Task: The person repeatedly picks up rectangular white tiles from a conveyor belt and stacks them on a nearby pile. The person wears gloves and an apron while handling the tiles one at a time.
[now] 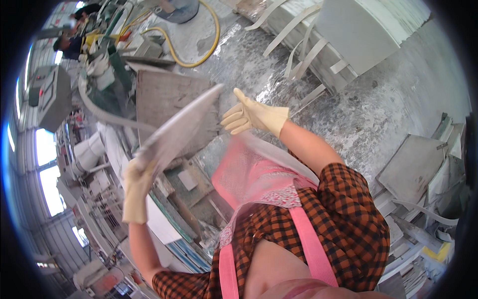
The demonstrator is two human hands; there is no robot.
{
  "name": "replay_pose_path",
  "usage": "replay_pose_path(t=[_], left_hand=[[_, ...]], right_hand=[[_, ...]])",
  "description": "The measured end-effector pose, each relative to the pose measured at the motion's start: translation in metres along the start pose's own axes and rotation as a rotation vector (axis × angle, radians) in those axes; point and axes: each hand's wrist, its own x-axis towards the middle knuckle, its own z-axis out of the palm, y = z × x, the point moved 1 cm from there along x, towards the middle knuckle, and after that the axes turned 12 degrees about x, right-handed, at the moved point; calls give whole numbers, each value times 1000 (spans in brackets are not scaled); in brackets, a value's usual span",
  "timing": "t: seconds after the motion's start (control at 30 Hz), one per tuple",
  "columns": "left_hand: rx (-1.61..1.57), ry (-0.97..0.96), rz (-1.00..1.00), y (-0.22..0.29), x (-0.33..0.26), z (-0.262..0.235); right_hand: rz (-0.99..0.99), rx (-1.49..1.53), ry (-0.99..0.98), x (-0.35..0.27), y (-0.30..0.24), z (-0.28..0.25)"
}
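Observation:
My left hand [138, 182], in a cream rubber glove, grips the lower end of a thin, flat pale slab [184, 119]. It tilts up in front of me, blurred by motion, and looks like a stone or ceramic tile. The fingertips are partly hidden around its edge. My right hand [251, 113], gloved the same way, is held apart from the slab's upper end. Its fingers and thumb are spread, and nothing is in it. Behind the slab is a brownish, worn flat board [162, 92].
To the left stand machinery and a grey control box [55, 97]. A yellow hose [216, 37] curves across the wet floor. Stacked pale slabs with straps [358, 35] are at the far right; offcuts [413, 167] lie nearer right. A person [74, 46] is at the far left.

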Motion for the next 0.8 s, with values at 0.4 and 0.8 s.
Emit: replay_pose_path(t=[0.4,0.8], left_hand=[[-793,-165,47,88,242,112],[-1530,-520,244,113,456,135]], right_hand=[[-563,541,193,22,-108,21],[-831,502,351,192,-251,66]])
